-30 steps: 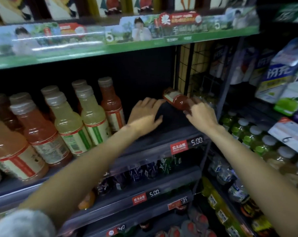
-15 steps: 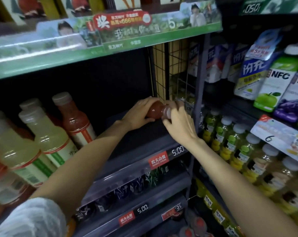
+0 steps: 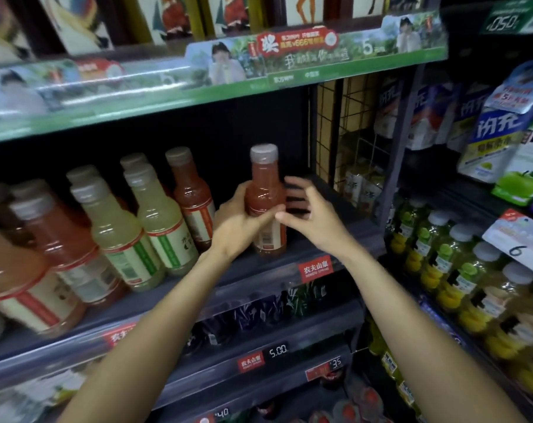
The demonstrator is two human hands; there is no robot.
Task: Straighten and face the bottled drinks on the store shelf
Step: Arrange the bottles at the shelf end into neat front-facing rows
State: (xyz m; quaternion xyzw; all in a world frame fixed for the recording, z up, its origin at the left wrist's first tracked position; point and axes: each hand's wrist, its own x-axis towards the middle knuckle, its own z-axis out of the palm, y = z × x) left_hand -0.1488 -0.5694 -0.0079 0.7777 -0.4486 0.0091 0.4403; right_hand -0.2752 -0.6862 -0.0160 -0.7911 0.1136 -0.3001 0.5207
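A second earlier the red bottle point(image 3: 266, 203) had been lying on its side deep at the right end of the shelf point(image 3: 329, 236), under the right hand; half a second on, both hands were closing on it there. Now it stood upright near the shelf's front edge, cap up, apart from the row of bottles point(image 3: 155, 221) to its left. The left hand point(image 3: 240, 222) gripped it around the middle, thumb across the front and fingers curled behind. The right hand point(image 3: 308, 215) had come off it and hovered just beside, fingers spread and holding nothing (they were blurred, so probably mid-motion).

For the task, that meant the fallen bottle had been righted. Its label looked turned partly aside under the thumb, so facing it forward and drawing it in line with its neighbours probably remained.

The shelf was a dark deck with a red brand tag point(image 3: 315, 268) on its front edge and a wire grid divider point(image 3: 335, 132) at its right end. A green promotional strip point(image 3: 259, 83) ran along the shelf above. Lower shelves carried price tags and more drinks, and a neighbouring rack on the right held green-capped bottles point(image 3: 442, 248) and juice cartons point(image 3: 503, 138).
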